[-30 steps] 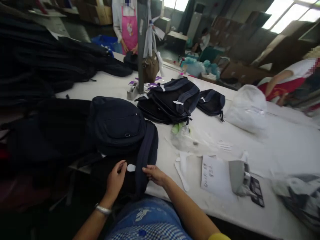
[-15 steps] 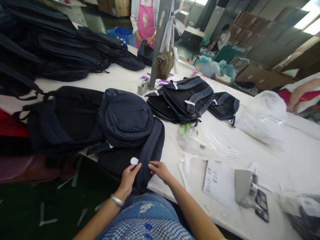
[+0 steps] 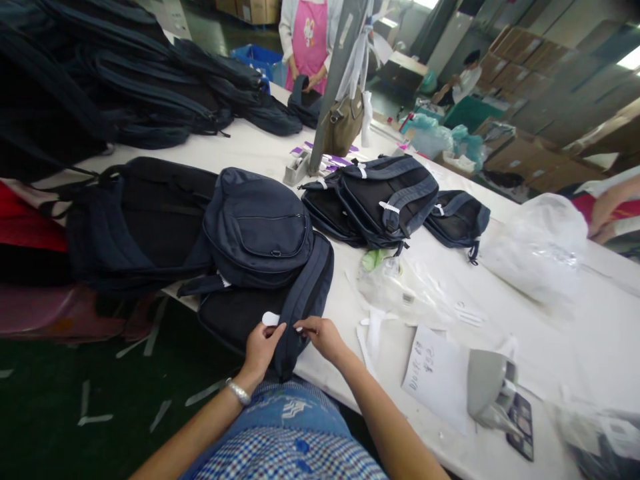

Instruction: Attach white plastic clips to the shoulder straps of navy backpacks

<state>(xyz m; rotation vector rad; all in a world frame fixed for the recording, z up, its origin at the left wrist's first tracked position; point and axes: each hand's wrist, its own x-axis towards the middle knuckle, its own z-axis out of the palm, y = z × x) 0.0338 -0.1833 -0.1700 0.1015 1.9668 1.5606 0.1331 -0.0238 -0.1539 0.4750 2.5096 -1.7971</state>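
A dark navy backpack (image 3: pixel 255 230) lies on the white table (image 3: pixel 550 320) in front of me, its shoulder strap (image 3: pixel 300 300) running toward my lap. My left hand (image 3: pixel 261 347) pinches a small white strip (image 3: pixel 271 319) at the strap's left side. My right hand (image 3: pixel 324 337) pinches the other end of that white strip at the strap's right edge. Both hands sit at the near table edge, the strap between them.
More finished backpacks (image 3: pixel 380 200) lie mid-table, and a large dark pile (image 3: pixel 125 87) sits at the far left. Clear plastic bags (image 3: pixel 535 247), a paper sheet (image 3: pixel 437 377), white strips (image 3: pixel 373 333) and a tape dispenser (image 3: pixel 493 393) lie right. A person in a pink apron (image 3: pixel 310 40) stands beyond.
The view has tilted and shifted, showing more floor. My left hand has moved right onto the strap's edge, and both hands stay at the white strip.
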